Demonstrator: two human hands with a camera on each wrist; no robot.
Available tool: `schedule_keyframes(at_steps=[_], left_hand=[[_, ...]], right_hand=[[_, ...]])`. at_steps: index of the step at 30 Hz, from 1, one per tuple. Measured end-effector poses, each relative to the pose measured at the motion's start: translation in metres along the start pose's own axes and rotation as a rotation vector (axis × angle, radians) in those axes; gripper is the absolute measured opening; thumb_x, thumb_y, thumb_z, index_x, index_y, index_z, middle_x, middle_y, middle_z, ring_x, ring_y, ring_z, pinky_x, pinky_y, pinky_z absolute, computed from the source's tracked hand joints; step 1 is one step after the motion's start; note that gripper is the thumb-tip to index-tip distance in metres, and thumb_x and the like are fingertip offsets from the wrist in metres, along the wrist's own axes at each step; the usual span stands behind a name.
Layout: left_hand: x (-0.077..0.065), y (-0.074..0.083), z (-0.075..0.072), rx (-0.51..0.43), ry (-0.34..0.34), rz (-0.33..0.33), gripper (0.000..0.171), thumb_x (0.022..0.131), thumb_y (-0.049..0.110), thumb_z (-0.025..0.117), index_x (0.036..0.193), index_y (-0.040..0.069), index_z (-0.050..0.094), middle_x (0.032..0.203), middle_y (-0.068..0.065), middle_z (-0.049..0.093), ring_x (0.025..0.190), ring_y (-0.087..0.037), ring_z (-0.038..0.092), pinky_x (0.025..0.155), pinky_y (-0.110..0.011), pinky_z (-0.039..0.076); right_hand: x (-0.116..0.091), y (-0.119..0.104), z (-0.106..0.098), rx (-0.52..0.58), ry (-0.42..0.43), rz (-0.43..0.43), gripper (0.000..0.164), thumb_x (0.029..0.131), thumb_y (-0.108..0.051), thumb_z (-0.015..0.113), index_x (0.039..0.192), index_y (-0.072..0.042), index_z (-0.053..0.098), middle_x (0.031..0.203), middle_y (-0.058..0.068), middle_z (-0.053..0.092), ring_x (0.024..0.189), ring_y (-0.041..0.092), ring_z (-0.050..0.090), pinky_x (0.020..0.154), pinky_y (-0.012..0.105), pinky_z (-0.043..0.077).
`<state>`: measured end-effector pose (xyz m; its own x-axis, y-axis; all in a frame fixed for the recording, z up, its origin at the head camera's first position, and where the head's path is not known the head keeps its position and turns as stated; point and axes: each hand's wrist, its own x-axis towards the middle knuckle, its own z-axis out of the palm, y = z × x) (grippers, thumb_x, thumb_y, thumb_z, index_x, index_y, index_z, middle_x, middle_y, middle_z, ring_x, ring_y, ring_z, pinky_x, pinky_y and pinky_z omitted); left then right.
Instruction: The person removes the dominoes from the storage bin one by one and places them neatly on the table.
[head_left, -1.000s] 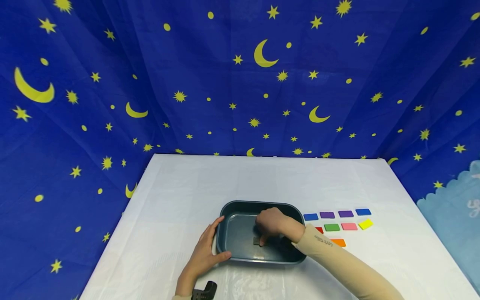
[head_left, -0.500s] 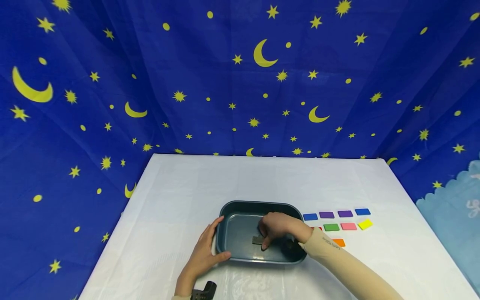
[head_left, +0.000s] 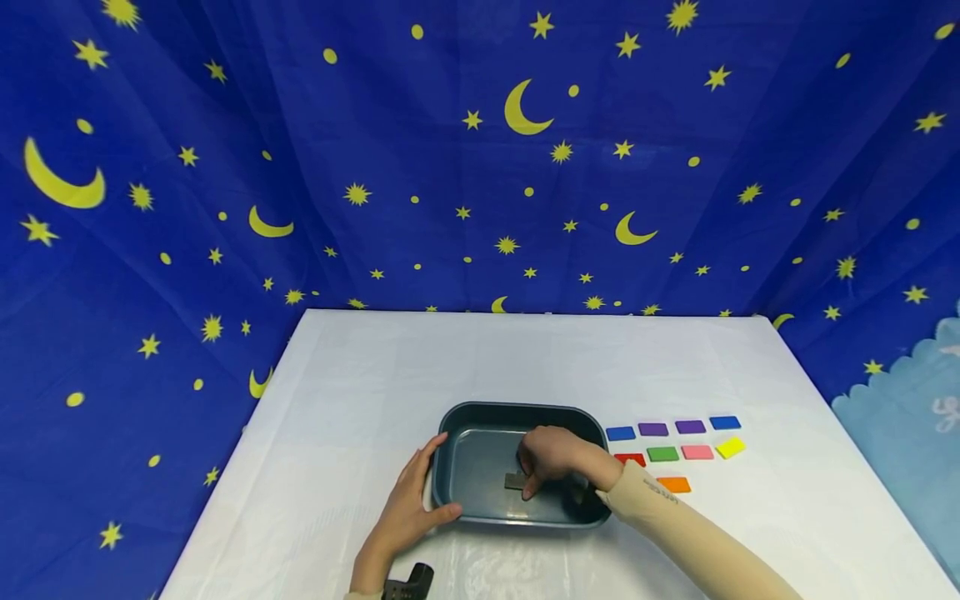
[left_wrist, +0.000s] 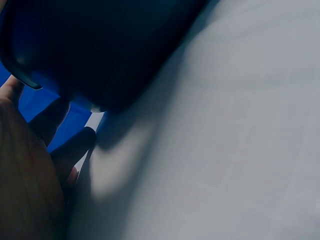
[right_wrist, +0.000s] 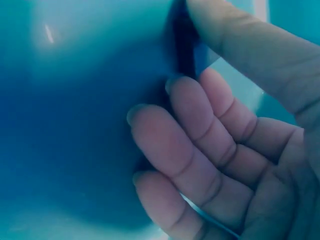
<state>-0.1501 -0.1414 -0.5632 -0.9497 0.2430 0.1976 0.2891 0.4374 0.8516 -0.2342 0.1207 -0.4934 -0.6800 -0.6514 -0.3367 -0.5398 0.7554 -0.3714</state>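
Note:
In the head view, a dark blue-grey rectangular pan [head_left: 471, 505] stands on the white table. My left hand [head_left: 408, 503] rests against its left end, fingers spread along the rim and thumb at the near corner. Seen from the left wrist, those fairly straight fingers [left_wrist: 56, 120] touch the pan's outer wall. My right hand [head_left: 557, 455] reaches inside the pan. It pinches a small dark rectangular tile [head_left: 514, 482] close to the pan's floor, with part of the tile covered by the thumb. The right wrist view shows the other fingers [right_wrist: 162, 135] loosely curled.
Right of the pan lie several coloured tiles in rows, among them a red tile [head_left: 630, 460], a green tile [head_left: 663, 454], a yellow tile [head_left: 731, 448] and an orange tile [head_left: 674, 485]. A blue cloth [head_left: 420, 150] with stars and moons hangs behind the table.
Over the last second my right hand has moved slightly right and nearer inside the pan, uncovering more of the red tile. My left hand and the pan stay in place.

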Motion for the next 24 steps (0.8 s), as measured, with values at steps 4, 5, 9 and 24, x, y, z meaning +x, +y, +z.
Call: schedule_keyframes(at_steps=[4,5,9,24], left_hand=[[-0.0001,-0.0008,0.0005,0.002,0.003,0.006,0.092,0.069,0.056,0.073,0.148,0.038,0.027,0.150,-0.004,0.032,0.135,-0.039,0.026,0.103,-0.064,0.020],[-0.0001,-0.0010,0.0008,0.002,0.004,0.006,0.092,0.069,0.056,0.073,0.148,0.038,0.027,0.150,-0.004,0.032,0.135,-0.040,0.026,0.103,-0.064,0.021],[-0.0001,-0.0021,0.0018,0.002,0.005,0.008,0.092,0.070,0.057,0.072,0.148,0.038,0.027,0.150,-0.004,0.032,0.135,-0.040,0.026,0.102,-0.065,0.021],[0.0003,-0.0026,0.0005,0.000,-0.003,0.007,0.092,0.070,0.052,0.073,0.148,0.037,0.027,0.150,-0.003,0.032,0.135,-0.038,0.027,0.104,-0.063,0.021]], right_hand=[[-0.0008,-0.0013,0.0008,-0.016,0.022,0.004,0.034,0.062,-0.035,0.088,0.061,-0.020,0.057,0.058,-0.012,0.050,0.054,0.006,0.044,0.051,0.024,0.039],[-0.0011,-0.0018,0.0009,-0.021,0.030,0.002,0.034,0.062,-0.034,0.088,0.061,-0.020,0.058,0.058,-0.012,0.050,0.054,0.006,0.044,0.051,0.024,0.039],[-0.0032,-0.0040,0.0004,-0.025,0.057,-0.020,0.031,0.063,-0.031,0.089,0.062,-0.019,0.059,0.058,-0.013,0.050,0.054,0.006,0.045,0.051,0.024,0.040],[-0.0052,0.0003,-0.0051,0.027,0.122,-0.080,0.030,0.063,-0.027,0.088,0.062,-0.020,0.058,0.057,-0.013,0.050,0.050,0.004,0.044,0.048,0.022,0.039]])
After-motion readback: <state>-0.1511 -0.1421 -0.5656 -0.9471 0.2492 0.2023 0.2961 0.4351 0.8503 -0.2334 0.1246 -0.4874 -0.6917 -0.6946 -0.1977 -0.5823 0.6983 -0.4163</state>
